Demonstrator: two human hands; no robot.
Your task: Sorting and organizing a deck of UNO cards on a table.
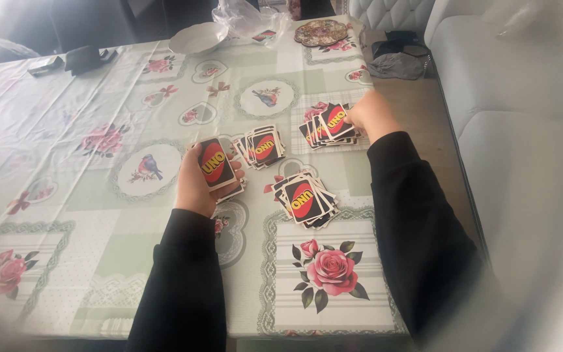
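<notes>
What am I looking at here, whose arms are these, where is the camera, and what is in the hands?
There is no machine: a person's two bare hands in black sleeves, seen from one camera worn on the head, looking down. The left hand holds a deck of cards, backs up. The right hand rests at the far pile of cards. Two more piles lie on the flowered tablecloth: a middle pile and a near pile. A white plate sits at the far edge.
</notes>
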